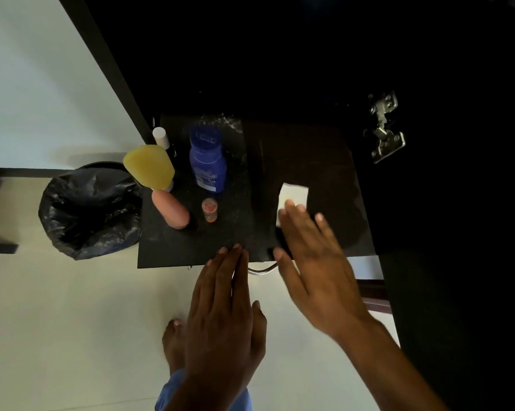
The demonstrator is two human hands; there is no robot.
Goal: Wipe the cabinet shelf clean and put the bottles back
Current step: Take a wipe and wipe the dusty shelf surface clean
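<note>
The dark cabinet shelf (191, 250) runs across the middle of the head view. On its left part stand a blue bottle (207, 161), a yellow bottle (149, 167), a pink bottle (170, 210), a small clear bottle (210, 209) with orange contents, and a white-capped bottle (160, 136) at the back. A white wipe (293, 194) lies on the right part. My right hand (312, 259) lies flat with straight fingers, fingertips on the wipe. My left hand (223, 310) is flat, fingertips at the shelf's front edge.
A bin lined with a black bag (87, 212) stands on the pale floor left of the shelf. A metal hinge (383, 129) sits on the dark cabinet wall at right. A metal handle (260, 270) shows below the shelf edge. My bare foot (174, 342) is below.
</note>
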